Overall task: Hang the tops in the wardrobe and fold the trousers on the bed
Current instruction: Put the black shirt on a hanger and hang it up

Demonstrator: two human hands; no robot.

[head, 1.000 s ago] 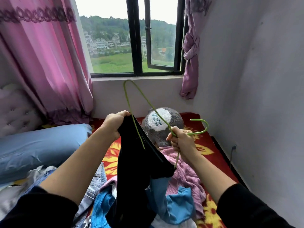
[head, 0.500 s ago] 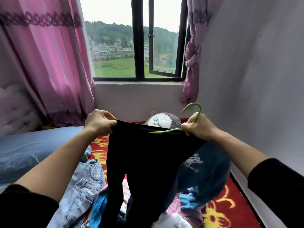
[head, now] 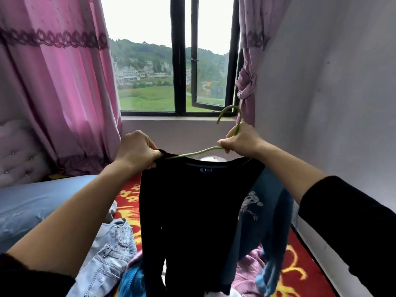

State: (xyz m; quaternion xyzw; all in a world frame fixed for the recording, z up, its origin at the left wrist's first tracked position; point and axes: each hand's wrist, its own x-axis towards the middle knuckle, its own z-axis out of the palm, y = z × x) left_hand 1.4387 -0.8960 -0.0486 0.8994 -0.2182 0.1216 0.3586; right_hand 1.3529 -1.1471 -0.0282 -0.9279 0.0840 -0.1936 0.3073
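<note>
A black top (head: 192,206) hangs in front of me on a green wire hanger (head: 199,152), its neck label facing me. My left hand (head: 137,150) grips the top's left shoulder over the hanger's end. My right hand (head: 240,140) grips the hanger just below its hook (head: 230,112), at the top's right shoulder. A blue garment with a white print (head: 259,213) hangs behind the black top on the right. Light blue jeans (head: 109,256) lie on the bed at lower left.
The bed has a red and yellow cover (head: 300,271) with a pink knit garment (head: 248,269) and other clothes heaped on it. A blue pillow (head: 32,202) lies at left. Pink curtains (head: 64,82) flank the window (head: 180,61); a grey wall (head: 332,93) stands at right.
The hanger went into the black top, and both hands lifted and spread the top out flat. My right hand rose and the hook now points up.
</note>
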